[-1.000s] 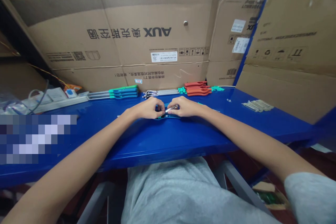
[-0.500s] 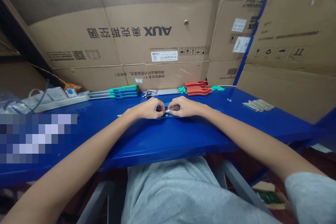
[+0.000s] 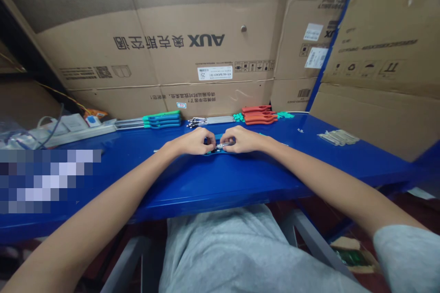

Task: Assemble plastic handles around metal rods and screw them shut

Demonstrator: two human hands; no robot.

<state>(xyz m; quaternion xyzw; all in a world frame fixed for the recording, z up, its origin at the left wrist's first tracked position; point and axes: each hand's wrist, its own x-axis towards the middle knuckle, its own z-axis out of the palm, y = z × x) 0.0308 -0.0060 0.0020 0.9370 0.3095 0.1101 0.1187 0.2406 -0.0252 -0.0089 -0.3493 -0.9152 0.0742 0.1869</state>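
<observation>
My left hand [image 3: 194, 142] and my right hand [image 3: 242, 139] meet in the middle of the blue table [image 3: 213, 178], both with fingers curled shut. Between them they pinch a small metal rod [image 3: 222, 145] that lies over a teal-blue handle piece [image 3: 217, 151] resting on the table. Most of that piece is hidden under my fingers.
Along the back edge lie green-handled tools [image 3: 161, 120], a bundle of metal rods [image 3: 209, 121] and orange handles [image 3: 259, 115] with small green parts [image 3: 284, 115]. Pale small parts [image 3: 337, 137] sit at right. Clutter and a power strip [image 3: 68, 132] lie at left. Cardboard boxes [image 3: 192, 41] wall the back.
The metal rod has sunk lower between my fingertips, and my hands have drawn slightly closer together. Everything else is unchanged.
</observation>
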